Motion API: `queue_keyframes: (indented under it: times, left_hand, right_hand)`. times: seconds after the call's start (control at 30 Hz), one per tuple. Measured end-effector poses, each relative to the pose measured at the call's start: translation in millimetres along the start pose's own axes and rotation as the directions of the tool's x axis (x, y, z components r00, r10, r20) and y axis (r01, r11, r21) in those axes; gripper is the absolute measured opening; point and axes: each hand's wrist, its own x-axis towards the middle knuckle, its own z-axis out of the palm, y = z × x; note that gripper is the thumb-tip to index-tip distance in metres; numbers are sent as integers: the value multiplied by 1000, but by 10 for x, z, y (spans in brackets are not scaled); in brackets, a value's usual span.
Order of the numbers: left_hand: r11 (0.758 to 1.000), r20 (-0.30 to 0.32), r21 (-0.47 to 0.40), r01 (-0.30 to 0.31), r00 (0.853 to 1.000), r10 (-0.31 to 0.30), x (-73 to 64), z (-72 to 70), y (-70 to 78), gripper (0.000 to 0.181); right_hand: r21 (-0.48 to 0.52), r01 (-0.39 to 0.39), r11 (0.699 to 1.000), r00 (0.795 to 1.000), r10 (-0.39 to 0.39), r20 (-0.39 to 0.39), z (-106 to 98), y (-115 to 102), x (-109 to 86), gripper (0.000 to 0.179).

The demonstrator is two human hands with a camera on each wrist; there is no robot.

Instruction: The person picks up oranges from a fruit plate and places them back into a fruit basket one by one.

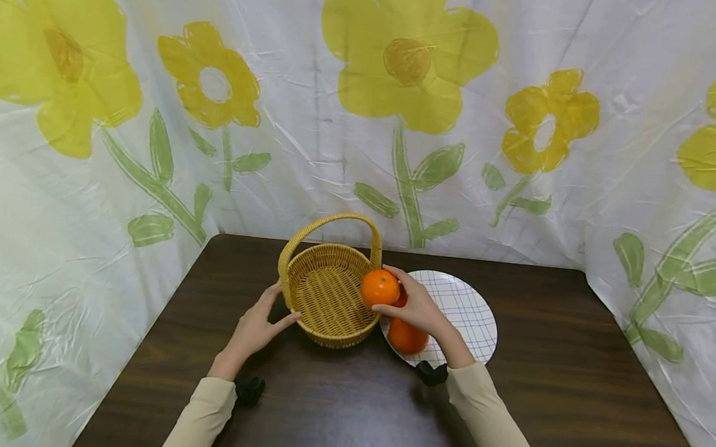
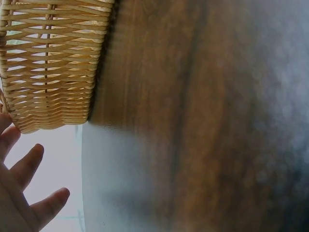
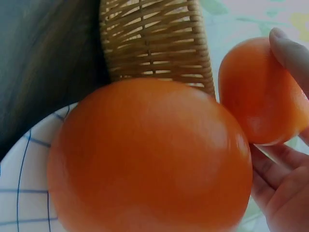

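Orange: pinched in right hand, held up by the right rim of the basket. Second orange: on plate. Left hand: fingers spread, touching basket's left side.

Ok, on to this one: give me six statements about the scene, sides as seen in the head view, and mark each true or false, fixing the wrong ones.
1. The right grip holds an orange fruit. True.
2. The left grip is at the left side of the basket. True.
3. The orange fruit is by the basket's left rim. False: it is by the right rim.
4. A second fruit lies on the plate. True.
5. The plate has no pattern. False: it is white with a grid of lines.
6. The plate is left of the basket. False: it is to the right.
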Motion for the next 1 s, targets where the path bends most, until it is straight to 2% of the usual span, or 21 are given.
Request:
queue_keyframes:
  times: [0.33, 0.57, 0.7, 1.0]
  left_hand:
    - [1000, -11, -11, -6, 1000, 6, -17, 27, -6, 78]
    - [1000, -13, -12, -5, 1000, 4, -19, 26, -7, 78]
    - [1000, -11, -12, -6, 1000, 5, -12, 29, -15, 78]
    - [1000, -16, -15, -13, 1000, 12, 2, 35, -24, 79]
  right_hand:
    - [-29, -10, 1000, 999, 11, 32, 80, -89, 72, 86]
    - [-107, -24, 994, 999, 29, 43, 166, -121, 123, 87]
    - [-129, -58, 990, 998, 63, 32, 216, -144, 149, 86]
    - [-113, -109, 988, 994, 109, -9, 269, -221, 212, 87]
